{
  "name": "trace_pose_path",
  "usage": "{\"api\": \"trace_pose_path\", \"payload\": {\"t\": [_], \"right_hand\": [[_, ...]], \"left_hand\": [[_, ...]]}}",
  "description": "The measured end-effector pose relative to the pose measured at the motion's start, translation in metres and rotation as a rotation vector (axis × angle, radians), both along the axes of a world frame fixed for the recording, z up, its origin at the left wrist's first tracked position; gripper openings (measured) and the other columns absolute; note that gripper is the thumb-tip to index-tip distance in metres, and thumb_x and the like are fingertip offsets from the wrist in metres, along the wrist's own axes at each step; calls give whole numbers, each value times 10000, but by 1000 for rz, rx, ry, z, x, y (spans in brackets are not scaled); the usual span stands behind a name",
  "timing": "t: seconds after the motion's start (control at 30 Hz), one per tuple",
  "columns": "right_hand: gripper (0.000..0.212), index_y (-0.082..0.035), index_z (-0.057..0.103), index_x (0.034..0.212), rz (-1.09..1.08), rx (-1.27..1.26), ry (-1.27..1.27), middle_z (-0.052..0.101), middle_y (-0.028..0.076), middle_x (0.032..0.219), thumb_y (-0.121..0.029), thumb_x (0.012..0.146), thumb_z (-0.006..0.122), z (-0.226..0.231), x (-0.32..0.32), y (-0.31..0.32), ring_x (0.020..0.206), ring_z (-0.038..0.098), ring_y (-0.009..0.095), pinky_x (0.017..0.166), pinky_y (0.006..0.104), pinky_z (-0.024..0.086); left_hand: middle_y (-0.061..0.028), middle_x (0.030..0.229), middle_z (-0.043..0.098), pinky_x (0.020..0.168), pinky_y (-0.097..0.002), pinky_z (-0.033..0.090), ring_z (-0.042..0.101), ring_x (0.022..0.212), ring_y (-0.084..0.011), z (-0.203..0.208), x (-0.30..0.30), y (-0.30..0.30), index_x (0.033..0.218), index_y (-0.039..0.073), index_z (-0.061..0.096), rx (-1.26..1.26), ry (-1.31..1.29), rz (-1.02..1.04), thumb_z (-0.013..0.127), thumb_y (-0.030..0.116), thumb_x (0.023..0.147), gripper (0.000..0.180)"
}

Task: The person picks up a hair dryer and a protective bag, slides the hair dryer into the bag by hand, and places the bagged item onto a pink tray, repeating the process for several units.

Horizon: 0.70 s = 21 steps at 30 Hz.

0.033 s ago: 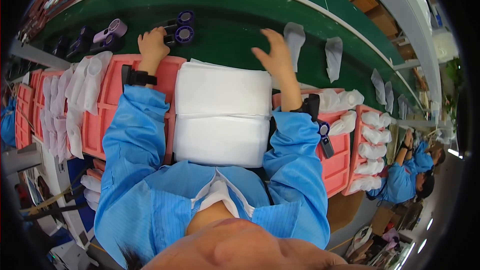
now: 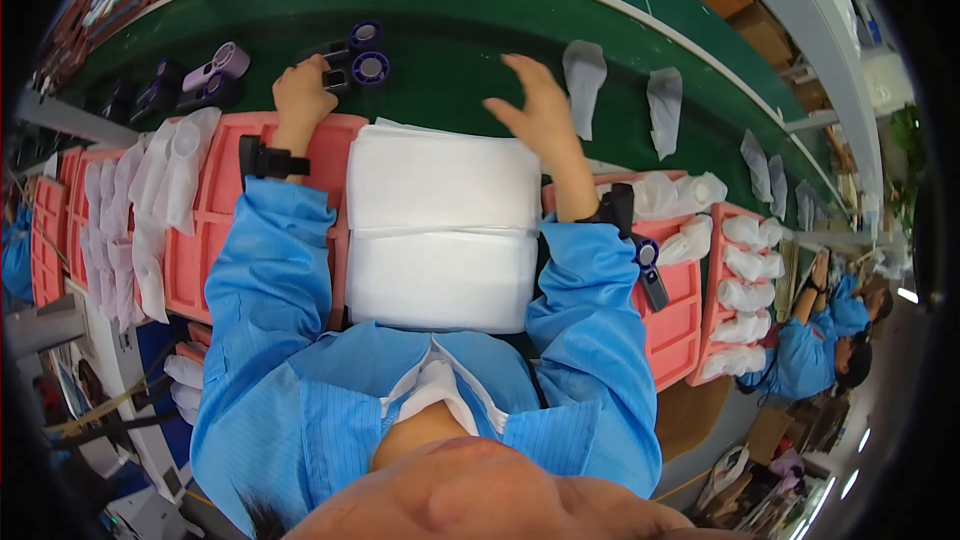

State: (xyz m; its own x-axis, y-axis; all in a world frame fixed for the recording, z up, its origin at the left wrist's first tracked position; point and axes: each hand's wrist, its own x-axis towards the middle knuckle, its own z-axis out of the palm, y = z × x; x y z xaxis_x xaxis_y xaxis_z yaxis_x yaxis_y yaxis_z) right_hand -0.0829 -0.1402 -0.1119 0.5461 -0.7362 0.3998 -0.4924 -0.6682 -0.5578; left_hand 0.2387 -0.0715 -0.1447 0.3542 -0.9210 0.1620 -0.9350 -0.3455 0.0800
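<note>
My left hand is closed over the handle end of a black handheld device with a purple-ringed round head, lying on the green belt. A second such device lies right behind it. My right hand hovers over the belt, fingers spread and thumb apart, holding nothing. Between my forearms lie two stacks of white translucent sheets or sleeves, a far stack and a near stack. Just right of my right hand is a device in a whitish sleeve.
A pink tray with wrapped devices stands left; another pink tray stands right, with a bare black device on it. More devices, one lilac, lie left along the belt. Co-workers sit far right.
My right hand has shifted slightly left over the belt. The wrapped devices on the right of the belt sit slightly further left. My left hand stays at the black device.
</note>
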Motion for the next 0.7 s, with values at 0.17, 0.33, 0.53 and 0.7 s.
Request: {"api": "trace_pose_path", "payload": {"t": [0.17,0.33,0.53,0.7], "right_hand": [[597,-52,545,1215,137,221,-280,567,120,1195,-119,673,786,33,21,36,1096,552,256,890,340,475],[567,-44,576,1137,96,251,-433,637,78,1029,-80,617,800,70,-14,32,941,618,181,819,289,502],[529,-24,589,1077,-267,-22,-511,654,64,941,-102,598,800,92,-52,35,856,635,153,783,264,509],[523,-22,594,1065,-224,-32,-510,655,64,943,-118,594,801,97,-60,37,848,635,151,780,265,511]], "left_hand": [[-109,1023,620,773,-390,483,572,981,-353,81,-79,15,976,101,578,-76,413,-306,673,25,622,374],[-116,985,586,725,-357,487,594,873,-359,104,-145,34,965,63,564,-481,685,-738,660,26,682,302],[-110,883,551,630,-373,480,600,757,-323,61,-199,52,917,42,565,-54,616,-688,713,207,765,269],[-102,835,545,599,-388,474,603,737,-314,24,-203,45,845,39,579,30,455,-697,709,261,781,266]]}}
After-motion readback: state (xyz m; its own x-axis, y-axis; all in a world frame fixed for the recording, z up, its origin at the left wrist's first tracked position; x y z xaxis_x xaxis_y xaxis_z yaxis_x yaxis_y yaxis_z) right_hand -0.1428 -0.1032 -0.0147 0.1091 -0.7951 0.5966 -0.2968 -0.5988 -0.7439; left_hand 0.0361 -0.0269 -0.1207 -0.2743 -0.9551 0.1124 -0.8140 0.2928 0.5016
